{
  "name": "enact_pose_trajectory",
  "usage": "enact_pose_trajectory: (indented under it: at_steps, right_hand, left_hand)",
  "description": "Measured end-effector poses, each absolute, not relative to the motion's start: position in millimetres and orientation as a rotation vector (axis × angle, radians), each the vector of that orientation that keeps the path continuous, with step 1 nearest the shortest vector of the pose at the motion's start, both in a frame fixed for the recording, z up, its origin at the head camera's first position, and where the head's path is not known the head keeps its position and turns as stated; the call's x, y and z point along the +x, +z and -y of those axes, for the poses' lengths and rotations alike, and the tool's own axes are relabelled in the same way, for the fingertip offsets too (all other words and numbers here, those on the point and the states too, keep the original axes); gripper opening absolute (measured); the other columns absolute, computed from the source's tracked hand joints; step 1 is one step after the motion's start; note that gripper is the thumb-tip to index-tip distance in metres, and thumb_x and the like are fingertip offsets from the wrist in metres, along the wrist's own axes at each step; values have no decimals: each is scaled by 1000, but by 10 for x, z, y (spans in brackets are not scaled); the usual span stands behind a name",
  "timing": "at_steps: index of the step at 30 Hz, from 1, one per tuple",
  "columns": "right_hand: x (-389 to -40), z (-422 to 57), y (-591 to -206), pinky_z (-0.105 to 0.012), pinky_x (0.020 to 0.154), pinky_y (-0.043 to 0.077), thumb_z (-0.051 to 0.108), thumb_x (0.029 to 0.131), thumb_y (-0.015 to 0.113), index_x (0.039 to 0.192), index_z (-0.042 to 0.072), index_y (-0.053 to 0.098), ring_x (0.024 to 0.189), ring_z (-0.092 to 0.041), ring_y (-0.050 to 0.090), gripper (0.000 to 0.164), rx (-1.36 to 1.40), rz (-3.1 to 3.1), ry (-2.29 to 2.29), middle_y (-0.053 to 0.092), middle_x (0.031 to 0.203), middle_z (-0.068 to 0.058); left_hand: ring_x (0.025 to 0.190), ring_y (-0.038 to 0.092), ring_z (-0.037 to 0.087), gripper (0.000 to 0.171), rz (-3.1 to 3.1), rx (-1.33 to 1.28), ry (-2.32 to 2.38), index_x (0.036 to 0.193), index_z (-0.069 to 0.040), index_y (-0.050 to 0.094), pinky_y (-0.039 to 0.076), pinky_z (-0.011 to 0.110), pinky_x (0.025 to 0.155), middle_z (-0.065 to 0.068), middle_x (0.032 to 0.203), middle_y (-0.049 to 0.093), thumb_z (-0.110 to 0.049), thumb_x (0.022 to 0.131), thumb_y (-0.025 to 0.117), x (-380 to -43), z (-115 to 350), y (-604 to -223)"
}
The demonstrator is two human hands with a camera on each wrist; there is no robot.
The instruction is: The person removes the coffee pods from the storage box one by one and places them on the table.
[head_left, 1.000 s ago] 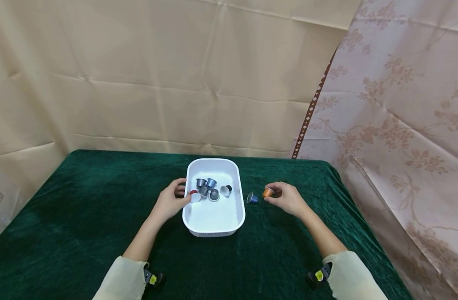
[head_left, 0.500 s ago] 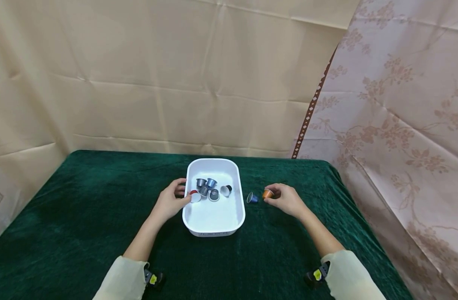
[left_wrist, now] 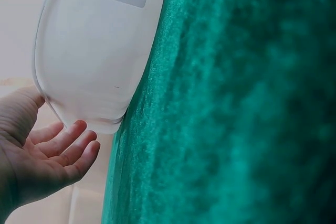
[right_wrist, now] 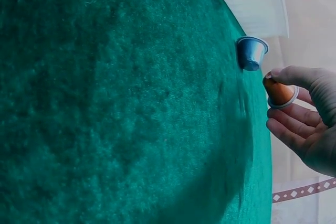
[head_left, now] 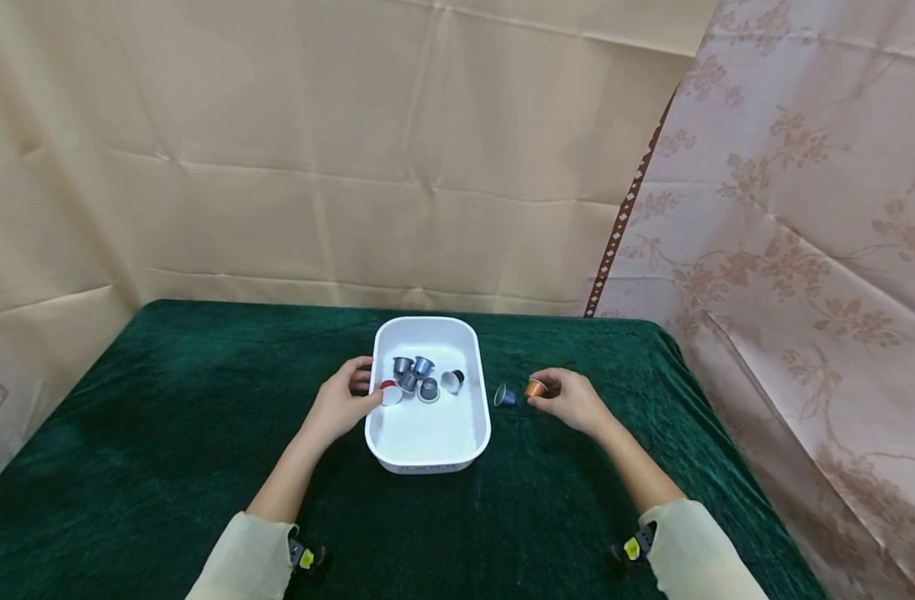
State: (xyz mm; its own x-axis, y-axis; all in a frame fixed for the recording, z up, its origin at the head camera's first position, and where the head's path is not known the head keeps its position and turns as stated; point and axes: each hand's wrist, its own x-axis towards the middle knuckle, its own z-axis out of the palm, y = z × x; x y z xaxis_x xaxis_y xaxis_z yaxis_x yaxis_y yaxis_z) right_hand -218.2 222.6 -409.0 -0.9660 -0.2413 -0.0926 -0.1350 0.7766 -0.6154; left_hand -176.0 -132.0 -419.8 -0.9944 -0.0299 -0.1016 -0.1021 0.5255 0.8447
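My left hand (head_left: pixel 340 404) holds the left rim of a white plastic tub (head_left: pixel 427 440), thumb over the edge and fingers along the outer wall; the left wrist view shows this hand (left_wrist: pixel 47 156) at the tub's corner. Thumb and fingers of my right hand (head_left: pixel 575 402) pinch an orange coffee capsule (head_left: pixel 536 388), to the right of the tub. In the right wrist view the orange capsule (right_wrist: pixel 281 93) is tilted, its silvery rim toward the palm. Close by, a blue capsule (head_left: pixel 506 396) lies on its side on the green cloth.
Inside the tub are several capsules: dark grey and blue ones (head_left: pixel 423 367), a white-lidded dark one (head_left: pixel 452 382), and a red one with a white lid (head_left: pixel 391 395) near my left thumb. Green velvet cloth (head_left: pixel 202 417) covers the table. Beige curtain (head_left: pixel 315 167) hangs behind.
My right hand has dropped very slightly and the orange capsule has turned a little in its fingers. The left hand, the tub and the blue capsule look the same.
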Motion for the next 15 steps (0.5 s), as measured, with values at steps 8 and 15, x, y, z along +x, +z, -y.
enact_pose_trajectory:
  at_steps: [8, 15]
  right_hand:
    - [-2203, -2211, -4103, -33, 78, 52, 22, 81, 69, 119, 10, 60, 91, -17, 59, 41, -266, -2788, -945, 62, 106, -8]
    - [-2210, -2212, -4115, -34, 79, 52, 22, 81, 68, 119, 10, 59, 92, -18, 59, 41, -262, -2769, -957, 63, 106, -8]
  left_hand:
    - [115, 54, 30, 60, -2673, -120, 1493, 139, -13, 38, 50, 46, 92, 16, 129, 54, -19, 85, 63, -1761, 1321, -4202]
    - [115, 54, 30, 60, -2665, -118, 1503, 139, -13, 38, 50, 46, 92, 16, 129, 54, -19, 85, 63, -1751, 1323, -4192]
